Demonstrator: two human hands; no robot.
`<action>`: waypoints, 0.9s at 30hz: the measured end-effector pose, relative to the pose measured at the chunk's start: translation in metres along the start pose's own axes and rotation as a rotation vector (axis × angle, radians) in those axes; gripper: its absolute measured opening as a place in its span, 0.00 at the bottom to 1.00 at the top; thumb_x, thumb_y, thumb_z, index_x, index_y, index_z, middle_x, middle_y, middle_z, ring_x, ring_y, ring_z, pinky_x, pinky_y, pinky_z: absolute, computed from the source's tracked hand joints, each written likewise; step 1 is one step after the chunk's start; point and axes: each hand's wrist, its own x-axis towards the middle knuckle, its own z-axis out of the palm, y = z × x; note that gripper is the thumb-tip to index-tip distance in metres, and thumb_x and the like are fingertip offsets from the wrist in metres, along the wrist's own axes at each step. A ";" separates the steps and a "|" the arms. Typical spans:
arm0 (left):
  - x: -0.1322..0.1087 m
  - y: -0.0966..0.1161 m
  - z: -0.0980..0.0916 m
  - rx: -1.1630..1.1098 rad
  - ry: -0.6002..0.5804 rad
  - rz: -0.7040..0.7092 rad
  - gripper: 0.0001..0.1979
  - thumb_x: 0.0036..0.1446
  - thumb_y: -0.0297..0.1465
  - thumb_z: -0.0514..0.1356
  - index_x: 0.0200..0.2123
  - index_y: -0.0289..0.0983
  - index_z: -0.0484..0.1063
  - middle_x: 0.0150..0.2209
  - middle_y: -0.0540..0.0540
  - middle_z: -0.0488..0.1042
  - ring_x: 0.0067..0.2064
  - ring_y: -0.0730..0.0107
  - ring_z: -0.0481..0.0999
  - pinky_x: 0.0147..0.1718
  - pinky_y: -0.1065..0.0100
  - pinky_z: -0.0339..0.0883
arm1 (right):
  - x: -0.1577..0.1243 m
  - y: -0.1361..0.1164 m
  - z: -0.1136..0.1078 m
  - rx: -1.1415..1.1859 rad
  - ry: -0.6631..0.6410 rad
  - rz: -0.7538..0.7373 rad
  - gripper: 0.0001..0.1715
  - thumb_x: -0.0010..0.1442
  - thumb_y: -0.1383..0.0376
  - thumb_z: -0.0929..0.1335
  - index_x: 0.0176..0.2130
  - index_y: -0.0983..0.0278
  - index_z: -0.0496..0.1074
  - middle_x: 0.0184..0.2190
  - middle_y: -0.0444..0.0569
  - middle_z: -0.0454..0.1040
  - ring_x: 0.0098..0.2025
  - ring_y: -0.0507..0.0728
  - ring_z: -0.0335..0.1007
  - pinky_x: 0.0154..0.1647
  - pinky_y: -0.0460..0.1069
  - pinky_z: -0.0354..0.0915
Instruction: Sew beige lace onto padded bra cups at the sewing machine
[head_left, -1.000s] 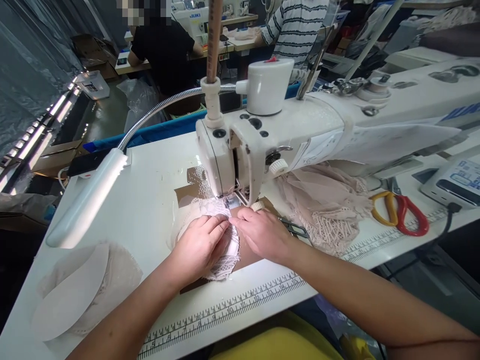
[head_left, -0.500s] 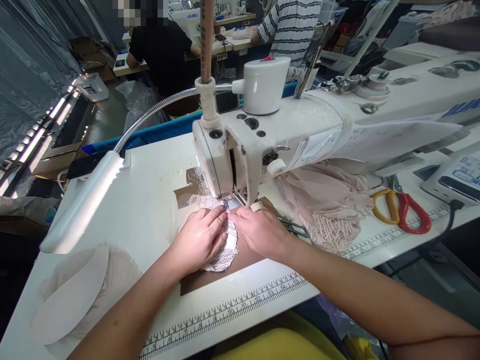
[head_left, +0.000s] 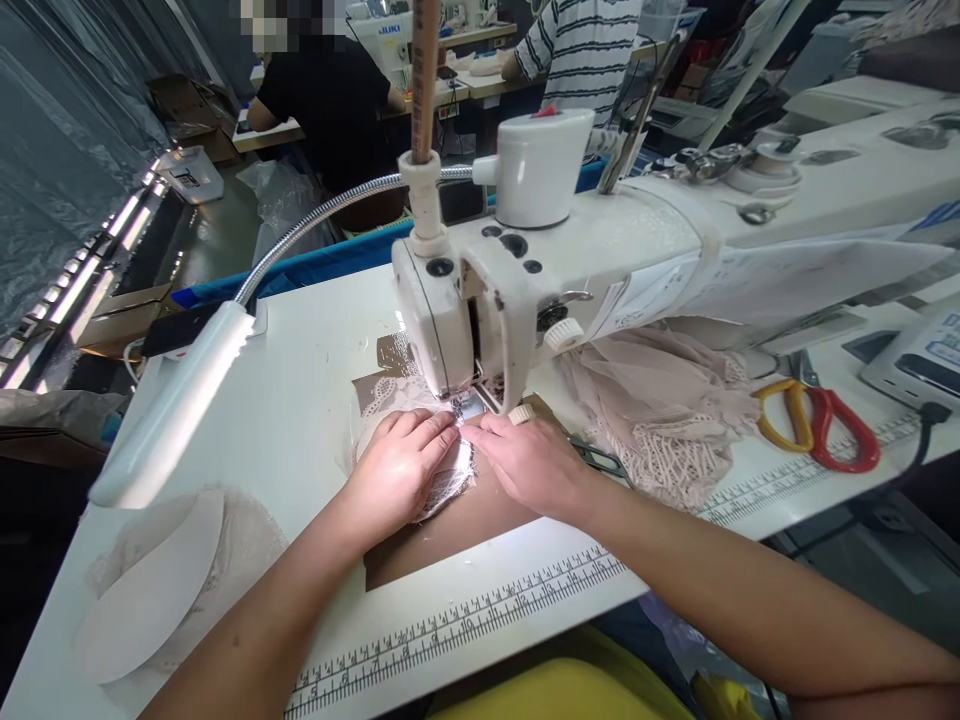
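Though pale, patterned, round-edged lace [head_left: 452, 474]

The white table [head_left: 315, 330] is marked near its close edge, from 4 to 7 o'clock, by a printed ruler [head_left: 465, 625]. A brown sheet [head_left: 495, 500] is laid flat at centre. From this sheet, sheer fabric [head_left: 251, 545] is spread at 8 o'clock, crumpled beige lace fabric [head_left: 660, 400] is heaped between 2 and 3, and scissors [head_left: 817, 425] are placed at 3, beside a white device [head_left: 922, 350].
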 end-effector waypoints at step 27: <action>0.006 -0.005 0.005 -0.094 0.046 -0.045 0.16 0.63 0.27 0.52 0.52 0.34 0.71 0.53 0.41 0.74 0.49 0.57 0.70 0.47 0.54 0.67 | -0.001 0.002 0.001 -0.019 0.036 -0.047 0.14 0.60 0.72 0.62 0.42 0.65 0.74 0.30 0.48 0.72 0.30 0.54 0.58 0.29 0.50 0.49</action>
